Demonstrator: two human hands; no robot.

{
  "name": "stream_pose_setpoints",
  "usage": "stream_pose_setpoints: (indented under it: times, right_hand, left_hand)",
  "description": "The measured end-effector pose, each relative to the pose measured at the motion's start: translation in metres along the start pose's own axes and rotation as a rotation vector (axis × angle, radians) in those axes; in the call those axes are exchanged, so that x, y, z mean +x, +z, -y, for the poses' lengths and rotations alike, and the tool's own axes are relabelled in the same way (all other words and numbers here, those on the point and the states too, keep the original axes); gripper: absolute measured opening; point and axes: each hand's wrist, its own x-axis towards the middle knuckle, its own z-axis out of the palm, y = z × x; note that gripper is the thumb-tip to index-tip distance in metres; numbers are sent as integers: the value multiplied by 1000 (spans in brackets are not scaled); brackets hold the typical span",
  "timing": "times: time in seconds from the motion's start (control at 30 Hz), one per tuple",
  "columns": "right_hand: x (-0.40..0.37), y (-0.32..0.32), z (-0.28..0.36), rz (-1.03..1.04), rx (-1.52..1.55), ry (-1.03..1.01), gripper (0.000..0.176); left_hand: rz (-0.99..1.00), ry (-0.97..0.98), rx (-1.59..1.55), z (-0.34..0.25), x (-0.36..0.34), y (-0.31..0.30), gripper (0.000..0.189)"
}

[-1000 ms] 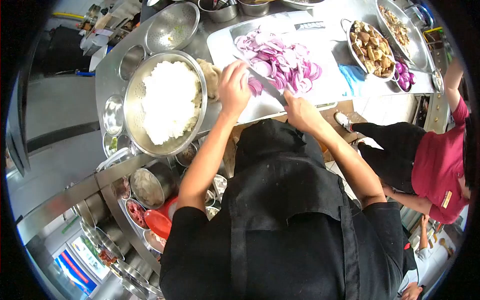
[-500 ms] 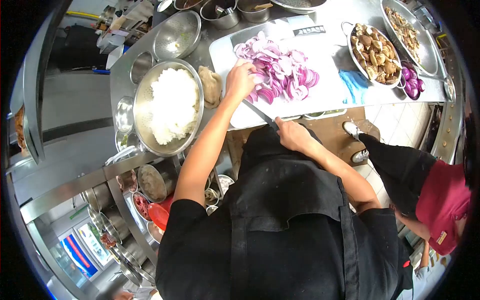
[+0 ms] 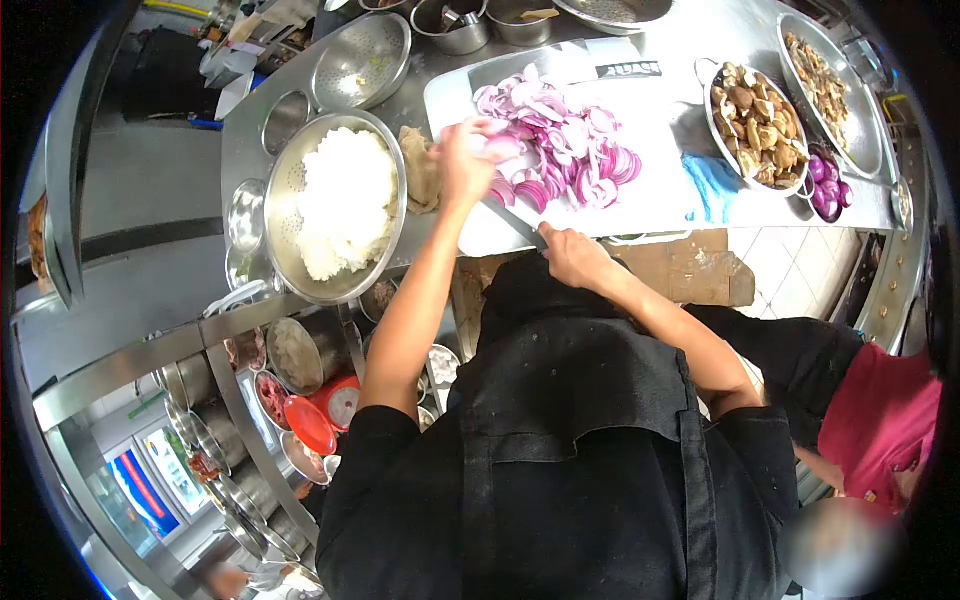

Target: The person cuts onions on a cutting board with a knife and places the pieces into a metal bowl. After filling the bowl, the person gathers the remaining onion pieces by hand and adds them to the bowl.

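My right hand (image 3: pixel 578 258) grips a knife (image 3: pixel 515 224) at the near edge of the white cutting board (image 3: pixel 655 150). The blade points up and left, under my left hand. Sliced red onions (image 3: pixel 570 145) lie in a loose pile across the board. My left hand (image 3: pixel 466 165) is over the left side of the board, beside the pile; its fingers are smeared by motion, so I cannot see whether they hold anything. A crumpled beige cloth (image 3: pixel 421 170) lies just left of that hand.
A colander of white shredded food (image 3: pixel 345 205) stands left. Cut mushrooms (image 3: pixel 757 115) fill a colander at right, near a blue cloth (image 3: pixel 712 185) and whole red onions (image 3: pixel 826 185). A dark patterned handle (image 3: pixel 628 70) lies at the board's far edge. A person in red (image 3: pixel 880 420) is at right.
My left hand has lifted and shifted left from the onion slices. My right hand, with the knife, has moved slightly left. The person at right has moved nearer and lower in view.
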Motion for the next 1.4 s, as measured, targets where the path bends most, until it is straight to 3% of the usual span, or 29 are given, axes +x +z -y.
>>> stream_pose_setpoints:
  times: [0.03,0.1,0.17,0.23,0.3,0.37,0.43,0.47,0.5,0.6,0.7,0.77,1.03,1.17,1.4]
  right_hand:
    - [2,1,-5,-19,-34,-9,37]
    - [6,6,-21,-35,-71,-15,38]
    - [8,10,-40,-353,-118,-27,38]
    - [8,-6,-32,-273,-113,-10,37]
    - [4,-17,-19,-218,-125,59,34]
    - [-3,-31,3,-137,-148,80,30]
    - [-3,-39,21,-80,-159,124,40]
    - [-3,-28,16,-154,-202,63,38]
    - [1,-20,15,-143,-213,55,38]
    - [8,-18,21,-133,-329,22,36]
    - [8,-26,45,-64,-352,80,35]
    - [13,-18,44,-53,-333,136,33]
    - [42,-14,43,-202,-358,-35,18]
    - [30,-10,45,-141,-323,90,21]
    - [40,-18,51,-140,-292,100,20]
  left_hand:
    - [-82,-91,-240,6,8,-10,36]
    - [-112,-129,-251,6,8,-28,32]
    - [-125,105,-264,6,-15,-22,22]
    - [55,301,-29,23,-49,-13,21]
    - [39,361,65,22,-76,-16,21]
    - [45,332,62,17,-92,-28,24]
    - [77,95,-147,17,-100,-34,28]
    - [84,9,-184,17,-100,-35,29]
    - [72,-3,-188,20,-96,-33,29]
    - [258,-13,-125,20,-79,-26,28]
    - [304,15,-51,18,-75,-26,27]
    - [277,38,-99,23,-75,-22,27]
    - [283,66,-166,27,-75,-20,28]
    - [236,127,-167,29,-75,-14,23]
    - [217,164,-209,34,-70,-11,25]
